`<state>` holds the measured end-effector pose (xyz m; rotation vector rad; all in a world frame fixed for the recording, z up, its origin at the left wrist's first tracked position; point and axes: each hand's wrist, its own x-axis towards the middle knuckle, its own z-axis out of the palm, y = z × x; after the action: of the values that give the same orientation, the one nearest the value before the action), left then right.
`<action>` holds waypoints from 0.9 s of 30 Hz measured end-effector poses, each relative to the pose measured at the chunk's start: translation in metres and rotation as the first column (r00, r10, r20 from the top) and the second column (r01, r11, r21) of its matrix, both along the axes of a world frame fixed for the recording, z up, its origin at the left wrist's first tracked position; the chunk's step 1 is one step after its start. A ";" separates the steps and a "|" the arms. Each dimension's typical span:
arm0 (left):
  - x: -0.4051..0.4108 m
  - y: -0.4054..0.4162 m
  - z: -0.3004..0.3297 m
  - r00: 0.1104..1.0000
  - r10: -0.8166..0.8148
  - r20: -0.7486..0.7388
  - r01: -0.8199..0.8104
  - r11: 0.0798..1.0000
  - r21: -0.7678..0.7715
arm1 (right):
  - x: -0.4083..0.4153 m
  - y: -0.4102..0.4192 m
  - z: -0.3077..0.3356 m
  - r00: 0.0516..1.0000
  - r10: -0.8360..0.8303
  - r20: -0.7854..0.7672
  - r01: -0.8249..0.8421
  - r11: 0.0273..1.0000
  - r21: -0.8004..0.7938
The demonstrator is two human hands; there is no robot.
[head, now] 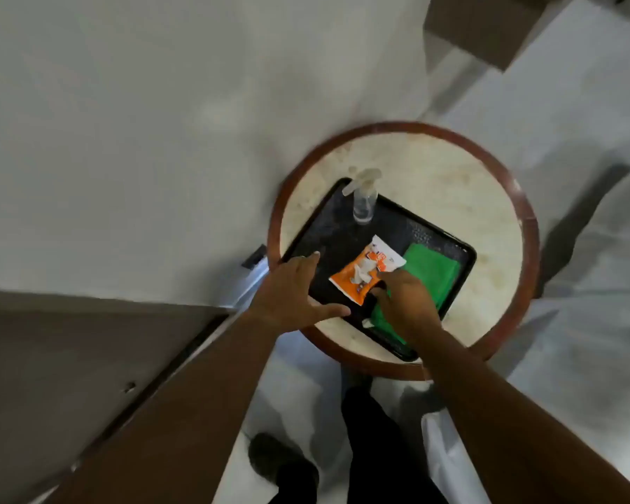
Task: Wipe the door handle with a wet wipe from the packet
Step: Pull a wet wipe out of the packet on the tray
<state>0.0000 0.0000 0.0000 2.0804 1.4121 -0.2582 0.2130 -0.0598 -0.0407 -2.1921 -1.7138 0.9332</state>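
An orange and white wet wipe packet point(366, 272) lies in a black tray point(328, 227) on a round table. A white wipe pokes out of its top. My right hand point(406, 307) hovers at the packet's near right corner, fingertips touching or almost touching it; I cannot tell if it grips. My left hand point(293, 292) is spread with fingers apart over the tray's left edge, holding nothing. A brown door point(88, 376) fills the lower left; no door handle shows.
A clear spray bottle point(364, 198) stands at the tray's far corner. A green cloth point(430, 281) lies in the tray's right side, partly under my right hand. The round table point(470, 198) has a dark red rim. White floor surrounds it; my dark shoe point(281, 463) is below.
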 end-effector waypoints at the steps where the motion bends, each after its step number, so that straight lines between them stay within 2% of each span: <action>1: 0.010 0.006 -0.016 1.000 -0.011 -0.005 0.011 0.999 -0.040 | -0.001 0.008 -0.014 1.000 0.005 0.003 -0.005 0.999 -0.033; 5: 0.036 0.023 -0.080 0.996 -0.057 -0.062 0.052 0.995 -0.081 | -0.013 0.033 -0.057 0.996 0.073 0.045 -0.070 0.995 -0.072; 7: 0.045 0.031 -0.104 0.993 -0.102 -0.053 0.097 0.991 -0.091 | -0.015 0.039 -0.073 0.992 0.048 0.115 -0.043 0.998 -0.043; 9: 0.054 0.039 -0.119 0.989 -0.142 -0.036 0.138 0.987 -0.081 | -0.016 0.043 -0.082 0.993 -0.001 0.122 0.001 1.000 0.003; 12: 0.064 0.048 -0.133 0.980 -0.190 -0.054 0.185 0.980 -0.078 | -0.016 0.047 -0.086 0.998 -0.047 -0.035 0.049 0.998 0.051; 14: 0.067 0.051 -0.138 0.977 -0.204 -0.059 0.199 0.977 -0.077 | -0.011 0.048 -0.082 0.979 -0.129 -0.157 0.139 0.989 0.050; 20: 0.067 0.050 -0.142 0.971 -0.196 -0.136 0.190 0.980 -0.053 | 0.000 0.042 -0.057 0.834 -0.411 -0.367 0.435 0.900 -0.020; 23: 0.063 0.042 -0.130 0.990 -0.085 -0.116 0.084 0.996 -0.015 | -0.003 0.041 -0.039 0.761 -0.494 -0.422 0.521 0.852 -0.057; 25: 0.059 0.034 -0.111 0.991 0.133 -0.003 -0.133 0.991 -0.007 | -0.008 0.041 -0.027 0.755 -0.492 -0.433 0.510 0.856 -0.083; 27: 0.049 0.028 -0.085 0.896 0.405 0.180 -0.390 0.914 -0.115 | -0.019 0.042 -0.014 0.760 -0.457 -0.461 0.466 0.879 -0.102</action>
<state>0.0492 0.0282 -0.0852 1.6543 1.6327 0.0645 0.1945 -0.0177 -0.0543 -1.9998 -0.8922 1.1728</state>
